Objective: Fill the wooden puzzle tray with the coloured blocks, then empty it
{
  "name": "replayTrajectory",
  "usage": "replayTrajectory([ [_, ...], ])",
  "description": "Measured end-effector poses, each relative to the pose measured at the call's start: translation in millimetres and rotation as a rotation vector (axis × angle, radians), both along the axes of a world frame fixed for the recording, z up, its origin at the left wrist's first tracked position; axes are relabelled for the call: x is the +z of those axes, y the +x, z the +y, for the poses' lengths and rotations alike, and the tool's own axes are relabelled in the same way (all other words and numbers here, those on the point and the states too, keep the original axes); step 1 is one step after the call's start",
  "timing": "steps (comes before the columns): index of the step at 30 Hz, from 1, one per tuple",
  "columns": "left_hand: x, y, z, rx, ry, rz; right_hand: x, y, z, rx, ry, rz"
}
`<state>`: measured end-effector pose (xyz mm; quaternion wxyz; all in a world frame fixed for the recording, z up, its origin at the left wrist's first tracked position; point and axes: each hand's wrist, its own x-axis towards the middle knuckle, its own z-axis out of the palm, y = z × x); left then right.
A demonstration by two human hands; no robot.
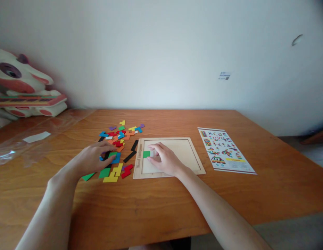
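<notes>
A pale wooden puzzle board [137, 170] lettered "Wood Intelligence" lies in the middle of the table. Inside its frame, near the left side, is a green puzzle piece [146, 154]. Just right of that sits a small white puzzle piece [151, 153], pinched between the thumb and fingers of my right hand [165, 159]. My left hand [92, 159] hovers low over the loose pieces left of the board, thumb and fingers apart. A blue piece [116, 158] lies by its thumb, and a green piece [104, 173] below it. Its palm hides some pieces.
Two black bars [130, 156] lie beside the board's left edge. Yellow pieces [110, 179] and a red piece [127, 171] lie nearer me. A printed pattern sheet [226, 151] is at right. Clear plastic [54, 125] and a cow-shaped toy keyboard [28, 86] are at left.
</notes>
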<state>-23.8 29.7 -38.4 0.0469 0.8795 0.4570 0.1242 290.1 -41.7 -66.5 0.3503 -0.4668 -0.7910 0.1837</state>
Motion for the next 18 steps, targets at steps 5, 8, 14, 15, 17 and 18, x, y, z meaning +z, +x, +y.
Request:
replayTrajectory([
  [5, -2.7, -3, 5, -0.023, 0.002, 0.021, 1.5, 0, 0, -0.001, -0.001, -0.019],
  [8, -5.7, -3, 8, -0.055, 0.006, 0.017, 1.4, 0, 0, 0.004, 0.004, -0.019],
  [14, -12.9, -1, 11, -0.03, -0.008, -0.037, -0.2, 0, 3, 0.029, 0.089, -0.056],
  [15, -13.2, 0, 11, -0.027, -0.009, -0.043, -0.8, 0, 4, 0.041, 0.098, -0.058],
  [17, -13.2, 3, 10, -0.036, -0.003, -0.04, -2.3, 0, 5, 0.071, 0.102, -0.058],
  [18, -13.2, 4, 10, -0.046, 0.003, -0.033, -3.1, 0, 6, 0.089, 0.1, -0.06],
])
